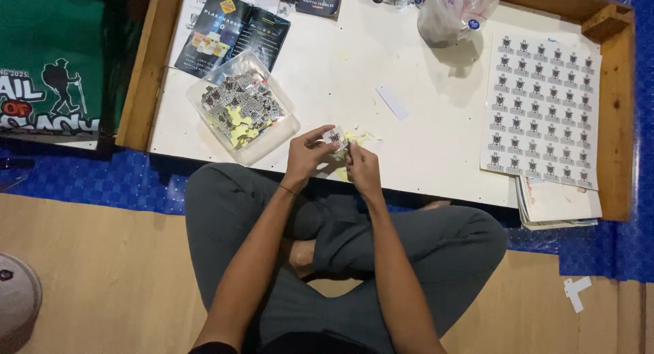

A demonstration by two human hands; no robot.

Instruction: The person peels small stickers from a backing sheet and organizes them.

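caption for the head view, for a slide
Both hands hold a small sticker beside a tub of stickers.

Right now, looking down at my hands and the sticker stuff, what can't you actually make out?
- Small sticker, head view: mostly covered by the left hand and right hand; its design is too small to tell.
- Clear tub: the pieces form a jumble, so no count.
- Plastic bag: cut off by the top edge.
- Paper stack: hidden under the sticker sheet.

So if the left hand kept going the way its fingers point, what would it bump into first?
The left hand points right, at the small sticker it pinches. Just past that is the right hand, so probably those fingers first.
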